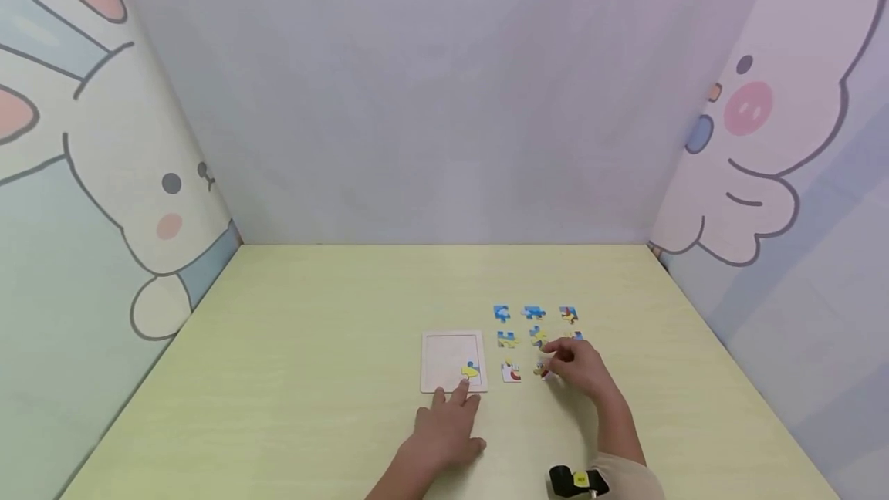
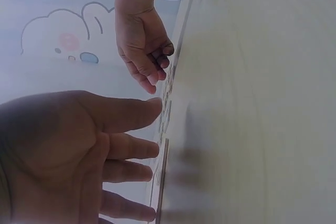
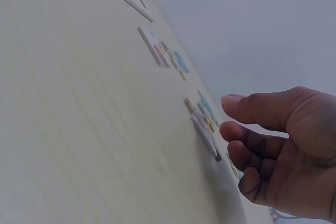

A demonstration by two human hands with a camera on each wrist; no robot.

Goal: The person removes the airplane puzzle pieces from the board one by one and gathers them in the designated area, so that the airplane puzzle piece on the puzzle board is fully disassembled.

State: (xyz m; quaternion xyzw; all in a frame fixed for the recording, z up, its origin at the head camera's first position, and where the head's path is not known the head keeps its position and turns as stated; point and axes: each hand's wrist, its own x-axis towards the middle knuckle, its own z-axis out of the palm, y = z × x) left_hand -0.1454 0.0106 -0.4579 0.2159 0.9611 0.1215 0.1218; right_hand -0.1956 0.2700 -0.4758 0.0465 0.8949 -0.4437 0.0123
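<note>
A square wooden puzzle tray (image 1: 441, 357) lies on the table, with one yellow-and-blue jigsaw piece (image 1: 470, 370) in its lower right corner. My left hand (image 1: 447, 432) has its fingertips at the tray's near edge, the fingers extended in the left wrist view. To the right, my right hand (image 1: 582, 369) hovers beside a small jigsaw piece (image 1: 539, 369) in the nearest row. Its thumb and bent index finger stand apart in the right wrist view, with a gap between them and the pieces (image 3: 203, 132) below. It partly covers a piece (image 1: 576, 336) behind.
Several loose jigsaw pieces lie in rows right of the tray, among them a white-and-red one (image 1: 511, 372), a blue one (image 1: 501, 312) and a yellow-and-blue one (image 1: 507, 339). A pale wall (image 1: 444, 99) rises behind the table (image 1: 278, 376), with cartoon-printed side panels.
</note>
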